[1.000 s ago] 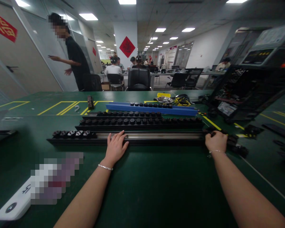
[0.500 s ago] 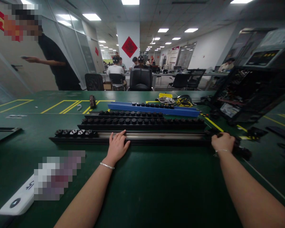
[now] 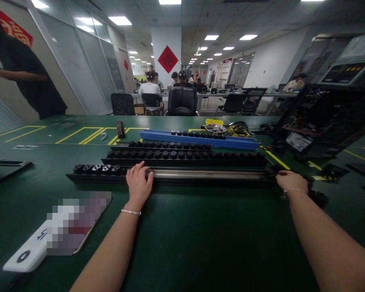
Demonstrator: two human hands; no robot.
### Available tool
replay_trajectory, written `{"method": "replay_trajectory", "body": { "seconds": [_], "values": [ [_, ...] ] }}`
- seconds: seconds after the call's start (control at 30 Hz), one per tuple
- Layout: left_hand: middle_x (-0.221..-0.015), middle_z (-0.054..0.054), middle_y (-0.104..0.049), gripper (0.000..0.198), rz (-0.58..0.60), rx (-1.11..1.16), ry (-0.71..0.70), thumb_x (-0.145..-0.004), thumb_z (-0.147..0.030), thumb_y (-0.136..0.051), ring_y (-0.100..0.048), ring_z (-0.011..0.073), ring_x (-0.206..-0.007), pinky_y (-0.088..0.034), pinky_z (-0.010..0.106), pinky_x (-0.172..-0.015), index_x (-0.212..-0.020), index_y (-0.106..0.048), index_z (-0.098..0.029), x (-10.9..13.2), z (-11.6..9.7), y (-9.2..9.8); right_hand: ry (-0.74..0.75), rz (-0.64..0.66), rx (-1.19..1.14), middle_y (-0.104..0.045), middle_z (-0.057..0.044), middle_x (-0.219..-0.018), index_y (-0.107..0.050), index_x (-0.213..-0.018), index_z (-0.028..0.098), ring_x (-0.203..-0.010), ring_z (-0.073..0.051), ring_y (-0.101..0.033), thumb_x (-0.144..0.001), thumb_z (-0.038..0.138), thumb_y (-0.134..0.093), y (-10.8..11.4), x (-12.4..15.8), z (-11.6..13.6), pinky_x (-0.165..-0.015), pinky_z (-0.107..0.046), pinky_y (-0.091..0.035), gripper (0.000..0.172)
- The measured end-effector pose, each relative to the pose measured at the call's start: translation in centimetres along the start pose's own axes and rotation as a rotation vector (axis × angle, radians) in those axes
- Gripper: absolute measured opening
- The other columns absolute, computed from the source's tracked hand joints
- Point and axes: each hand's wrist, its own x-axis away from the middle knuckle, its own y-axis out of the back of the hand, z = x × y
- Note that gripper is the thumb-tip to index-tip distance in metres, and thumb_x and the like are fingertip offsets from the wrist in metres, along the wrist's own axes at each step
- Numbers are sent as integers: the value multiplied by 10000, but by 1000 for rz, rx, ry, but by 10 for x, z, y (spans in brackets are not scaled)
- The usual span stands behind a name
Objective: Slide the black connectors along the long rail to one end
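Observation:
A long black rail (image 3: 200,175) with a shiny metal strip lies across the green table. Several black roller-like blocks (image 3: 97,168) sit in its left end. My left hand (image 3: 139,184) rests on the rail just right of these blocks, fingers spread and thumb apart. At the rail's right end my right hand (image 3: 293,181) has its fingers closed on a small black part (image 3: 272,170), mostly hidden by the fingers and dark surroundings. Behind lies a second black rail (image 3: 182,161) filled with similar blocks, with a shorter row (image 3: 170,146) beyond it.
A blue channel (image 3: 240,143) with black blocks and a metal bowl (image 3: 215,128) lie farther back. One short stack of blocks (image 3: 120,129) stands at back left. Phone-like devices (image 3: 27,253) lie at front left; an open black machine case (image 3: 310,117) stands right. A person stands at far left.
My left hand has slid left along the rail, up to the blocks. My right hand has shifted slightly right and down at the rail's end. The standing person has moved left.

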Motion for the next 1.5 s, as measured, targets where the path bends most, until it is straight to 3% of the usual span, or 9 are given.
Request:
{"method": "replay_trajectory", "body": {
  "seconds": [0.13,0.23,0.33,0.43,0.5,0.77,1.07,1.37,1.5],
  "values": [
    [-1394,157,-418,338,-154,-67,316,-836,-353,-468,-348,330,-1286,-301,516,-1039,-1078,-604,-161,-9,22,9,-29,13,0,-614,-163,-1063,-686,-1015,191,-950,-309,-544,-597,209,-570,3,-1,3,-781,-402,-413,435],
    [-1416,195,-351,381,-144,-77,505,-809,-372,-494,-328,377,-1290,-300,551,-1028,-1093,-604,-142,-11,30,10,-19,-17,13,-596,-170,-1108,-662,-1096,187,-990,-311,-540,-633,225,-559,5,7,5,-812,-403,-421,476],
    [-1422,204,-328,391,-106,-64,588,-809,-379,-489,-317,395,-1294,-296,581,-1016,-1109,-601,-155,-10,32,7,86,-136,2,-592,-168,-1127,-668,-1087,157,-1031,-286,-534,-738,262,-484,1,21,9,-888,-397,-413,408],
    [-1425,194,-331,383,-96,-65,597,-810,-381,-480,-306,392,-1303,-295,588,-1012,-1108,-604,-174,-9,33,5,275,-218,-42,-605,-133,-1141,-676,-1041,153,-1074,-250,-518,-788,262,-425,-8,35,13,-968,-366,-378,373],
    [-1422,188,-342,379,-96,-68,602,-810,-386,-476,-299,388,-1310,-290,588,-1015,-1099,-609,-180,-9,33,4,345,-196,-85,-605,-103,-1161,-671,-1050,166,-1095,-238,-509,-788,253,-409,-15,43,16,-1000,-363,-354,381],
    [-1401,193,-380,388,-82,-42,605,-803,-409,-463,-263,394,-1333,-262,606,-1024,-1071,-622,-177,-8,37,3,117,-51,-294,-607,-84,-1183,-616,-1183,199,-1062,-241,-535,-760,265,-429,-23,54,14,-964,-339,-380,466],
    [-1373,163,-395,362,-86,-6,638,-784,-369,-472,-260,384,-1334,-249,587,-1047,-1053,-639,-193,-8,38,2,18,-154,-461,-643,-40,-1104,-644,-1131,237,-991,-208,-562,-718,240,-481,-32,57,7,-962,-333,-402,445],
    [-1345,183,-423,358,-96,-18,610,-805,-362,-469,-268,382,-1326,-266,569,-1046,-1048,-657,-178,-8,32,4,-15,-140,-471,-648,-36,-1128,-620,-1177,230,-1033,-206,-556,-730,267,-464,-28,61,11,-975,-308,-376,475],
    [-1382,165,-401,373,-84,-10,604,-814,-365,-462,-257,383,-1336,-253,578,-1052,-1091,-647,-195,-8,31,5,-35,-160,-503,-666,-57,-1084,-606,-1189,200,-997,-203,-569,-726,283,-482,-33,50,4,-931,-302,-395,486]
  ]
}}
